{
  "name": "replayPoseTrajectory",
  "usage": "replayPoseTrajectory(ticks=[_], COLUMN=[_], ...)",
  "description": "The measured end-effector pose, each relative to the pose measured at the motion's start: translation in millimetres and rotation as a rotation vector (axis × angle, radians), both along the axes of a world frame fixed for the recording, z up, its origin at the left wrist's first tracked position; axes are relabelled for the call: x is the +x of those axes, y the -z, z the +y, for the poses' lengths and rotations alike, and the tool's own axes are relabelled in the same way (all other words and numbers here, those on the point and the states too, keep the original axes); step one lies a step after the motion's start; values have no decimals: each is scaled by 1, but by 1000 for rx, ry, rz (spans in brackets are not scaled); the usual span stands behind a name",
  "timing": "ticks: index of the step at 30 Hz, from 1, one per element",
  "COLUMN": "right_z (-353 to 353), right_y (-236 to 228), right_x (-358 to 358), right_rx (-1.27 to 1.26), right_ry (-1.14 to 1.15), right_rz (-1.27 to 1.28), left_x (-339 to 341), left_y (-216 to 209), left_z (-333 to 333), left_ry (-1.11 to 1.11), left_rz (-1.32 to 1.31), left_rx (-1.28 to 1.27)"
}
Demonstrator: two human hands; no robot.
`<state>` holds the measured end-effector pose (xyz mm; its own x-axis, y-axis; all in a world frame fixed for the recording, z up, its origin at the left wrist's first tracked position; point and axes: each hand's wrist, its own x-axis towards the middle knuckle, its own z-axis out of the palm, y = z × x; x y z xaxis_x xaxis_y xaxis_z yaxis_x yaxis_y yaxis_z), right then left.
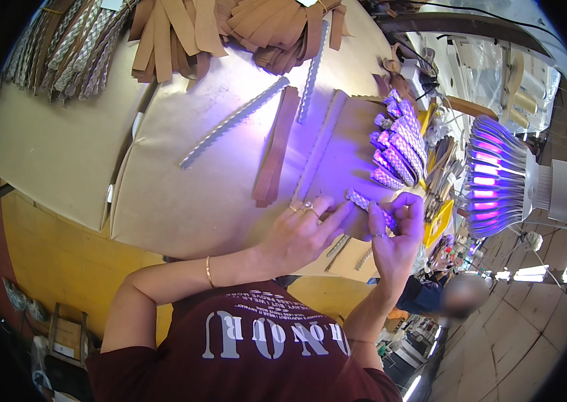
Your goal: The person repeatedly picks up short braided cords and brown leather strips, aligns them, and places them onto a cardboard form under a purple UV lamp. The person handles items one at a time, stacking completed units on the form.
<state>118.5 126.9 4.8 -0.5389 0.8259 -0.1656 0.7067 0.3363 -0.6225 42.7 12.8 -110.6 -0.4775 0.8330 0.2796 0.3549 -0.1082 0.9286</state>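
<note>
A short length of braided strap (pixel 358 198) runs up to my right hand (pixel 398 231), whose fingers are closed around its near end. My left hand (pixel 303 231) is just to its left, fingers bent and pressed together close to the strap. What those fingertips hold, if anything, is hidden. Beyond my right hand lies a fanned pile of braided pieces (pixel 400 147), lit purple. Flat brown strips (pixel 277 147) lie farther left on the table, beside a long pale braided strip (pixel 233 124). Another braided strip (pixel 311 77) lies behind them.
A finned lamp (pixel 491 181) glows purple close on the right. Bundles of braided straps (pixel 72 50) and brown leather strips (pixel 176 37) cover the far side of the table (pixel 190 194). Yellow trays (pixel 439 224) stand right of my hands. Another person (pixel 431 295) is at the right.
</note>
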Motion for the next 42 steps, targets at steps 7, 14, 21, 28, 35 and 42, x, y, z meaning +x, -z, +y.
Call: replayPoseTrajectory(ticks=[7, 14, 21, 28, 35, 42], right_z=[2, 7, 7, 5, 6, 7], right_y=[0, -1, -2, -3, -2, 4], right_x=[1, 2, -1, -2, -2, 4], right_rx=[-4, -49, -89, -99, -121, -32], right_ry=[13, -16, 22, 70, 83, 61], right_rz=[-1, -18, 23, 48, 72, 41], left_x=[-1, 0, 1, 2, 1, -3], left_y=[1, 2, 4, 5, 8, 4], left_z=[0, 0, 1, 0, 0, 3], left_ry=[-22, -20, -35, -16, 16, 73], left_rz=[40, 47, 102, 136, 75, -69], left_rx=[18, 18, 22, -3, 27, 26])
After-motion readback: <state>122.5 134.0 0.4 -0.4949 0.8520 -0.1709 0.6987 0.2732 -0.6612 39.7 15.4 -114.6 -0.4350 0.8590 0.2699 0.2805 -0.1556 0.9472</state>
